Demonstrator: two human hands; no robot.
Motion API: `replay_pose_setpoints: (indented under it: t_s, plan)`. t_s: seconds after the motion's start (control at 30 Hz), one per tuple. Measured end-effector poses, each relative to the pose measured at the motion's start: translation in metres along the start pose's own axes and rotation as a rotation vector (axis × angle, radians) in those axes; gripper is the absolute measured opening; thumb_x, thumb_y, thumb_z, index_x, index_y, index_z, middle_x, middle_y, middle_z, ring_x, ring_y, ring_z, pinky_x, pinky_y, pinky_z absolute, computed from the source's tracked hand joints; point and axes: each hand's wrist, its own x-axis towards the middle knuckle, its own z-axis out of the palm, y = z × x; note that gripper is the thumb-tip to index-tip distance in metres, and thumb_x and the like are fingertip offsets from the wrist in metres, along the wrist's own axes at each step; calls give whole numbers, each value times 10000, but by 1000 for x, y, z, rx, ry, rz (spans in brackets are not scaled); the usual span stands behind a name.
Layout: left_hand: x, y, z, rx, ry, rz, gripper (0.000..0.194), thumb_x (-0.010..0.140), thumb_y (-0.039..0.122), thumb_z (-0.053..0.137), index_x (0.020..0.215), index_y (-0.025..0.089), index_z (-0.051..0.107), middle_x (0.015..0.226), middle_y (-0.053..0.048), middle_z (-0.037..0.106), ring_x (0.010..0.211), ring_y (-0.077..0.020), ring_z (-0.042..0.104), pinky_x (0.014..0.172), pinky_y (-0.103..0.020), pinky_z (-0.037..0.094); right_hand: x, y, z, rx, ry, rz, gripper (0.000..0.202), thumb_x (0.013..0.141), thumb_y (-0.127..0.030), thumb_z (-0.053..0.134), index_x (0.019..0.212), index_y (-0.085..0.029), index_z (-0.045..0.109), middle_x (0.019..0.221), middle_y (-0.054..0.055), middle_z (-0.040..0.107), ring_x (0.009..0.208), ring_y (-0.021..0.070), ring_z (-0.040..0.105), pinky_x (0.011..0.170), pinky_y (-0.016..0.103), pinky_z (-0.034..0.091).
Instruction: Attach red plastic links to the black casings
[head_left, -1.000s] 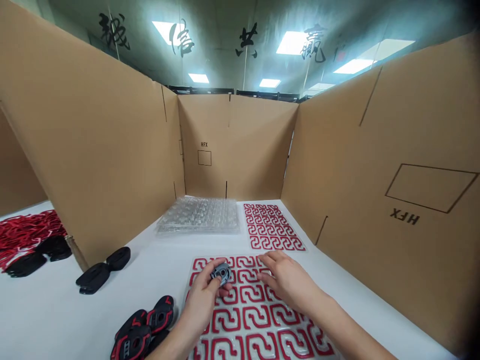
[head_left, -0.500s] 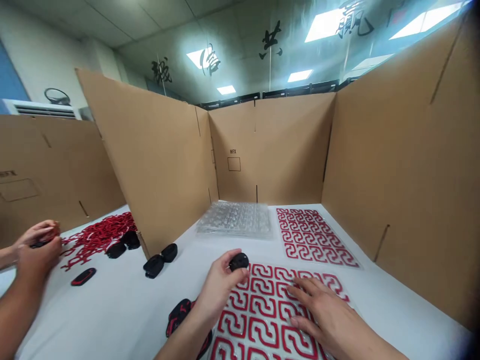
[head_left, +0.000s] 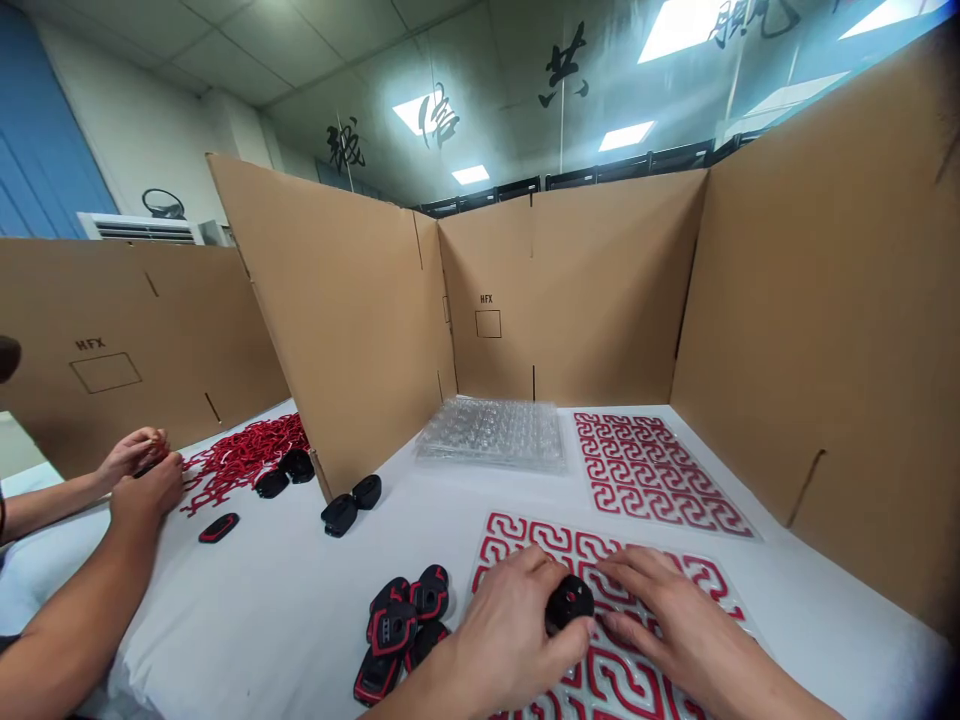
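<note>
My left hand (head_left: 517, 625) grips a black rounded piece (head_left: 569, 603) above the near sheet of red hook-shaped pieces (head_left: 622, 675). Just right of it, my right hand (head_left: 675, 620) rests over the same sheet, thumb and fingers apart, with nothing seen between them. Left of my left wrist lies a small pile of black pieces with red trim (head_left: 394, 627). Part of the near sheet is hidden under both hands.
A second red-patterned sheet (head_left: 652, 470) lies behind, beside stacked clear plastic trays (head_left: 491, 432). Cardboard panels (head_left: 570, 300) stand around. Two black pieces (head_left: 341, 514) sit by the left panel. Further left, a person's hands (head_left: 146, 475) are near a heap of red pieces (head_left: 251, 450).
My left hand has moved right with the black piece, closer to my right hand. The view has turned slightly left, and the pile of red-trimmed black pieces shows more fully.
</note>
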Motion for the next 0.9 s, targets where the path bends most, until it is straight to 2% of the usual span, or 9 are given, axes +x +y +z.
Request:
replay_pose_setpoints:
  t_s: [0.1, 0.17, 0.27, 0.37, 0.43, 0.57, 0.73, 0.83, 0.9]
  plan:
    - [1, -3, -4, 12, 72, 10, 411, 818, 290, 588, 1219, 203, 608, 1115, -105, 644, 1012, -269, 597, 891, -367, 463, 0, 4, 3, -1, -5, 11, 334, 887, -393, 590, 1184, -265, 674, 1169, 92, 663, 1084, 276, 603, 950, 421, 493]
    - [3, -9, -12, 25, 147, 2, 434, 819, 266, 591, 1246, 190, 597, 1139, -113, 648, 1056, -276, 583, 942, -381, 448, 1, 8, 4, -8, 1, 18, 330, 894, -407, 579, 1174, -265, 681, 1168, 95, 664, 1086, 281, 605, 958, 431, 491]
    - [6, -26, -35, 78, 254, -41, 361, 850, 290, 576, 1191, 186, 636, 1111, -111, 680, 1050, -280, 593, 944, -396, 451, 2, 12, 5, -9, 10, 14, 327, 903, -427, 561, 1160, -271, 689, 1162, 92, 671, 1077, 283, 614, 949, 430, 503]
    - [9, -54, -63, 221, 348, -140, 388, 901, 335, 519, 1245, 176, 603, 1177, -120, 676, 1093, -274, 598, 940, -382, 459, 3, 14, 6, -17, 20, 15, 327, 901, -430, 557, 1152, -273, 697, 1164, 91, 675, 1078, 288, 619, 950, 436, 508]
    - [10, -76, -79, 417, 353, -263, 395, 920, 338, 489, 1264, 170, 588, 1216, -116, 673, 1115, -255, 605, 945, -352, 456, 4, 14, 6, -26, 20, 23, 323, 900, -426, 556, 1144, -273, 702, 1167, 94, 675, 1079, 292, 620, 956, 446, 505]
    - [10, -111, -99, 554, 348, -389, 399, 901, 286, 493, 1243, 113, 604, 1145, -162, 703, 1070, -299, 622, 929, -382, 439, 5, 14, 7, -42, 8, 37, 329, 912, -427, 535, 1157, -276, 694, 1170, 93, 670, 1079, 292, 616, 956, 455, 502]
    - [7, -134, -124, 733, 375, -517, 382, 889, 314, 469, 1170, 128, 648, 1088, -181, 712, 1088, -367, 581, 918, -434, 405, 4, 14, 7, -60, 3, 47, 330, 913, -433, 536, 1161, -279, 690, 1175, 85, 670, 1084, 287, 616, 953, 446, 504]
    - [2, -147, -137, 792, 355, -602, 341, 870, 286, 472, 1086, 131, 686, 973, -187, 737, 977, -362, 633, 830, -414, 441, 3, 14, 7, -59, 5, 37, 329, 918, -426, 529, 1168, -281, 685, 1174, 87, 669, 1083, 287, 615, 951, 450, 505]
    - [-2, -155, -140, 810, 338, -635, 340, 865, 262, 461, 1076, 124, 689, 947, -191, 742, 943, -350, 651, 800, -394, 452, 3, 14, 7, -56, 0, 33, 327, 918, -421, 529, 1169, -280, 685, 1175, 89, 667, 1086, 288, 612, 956, 455, 501]
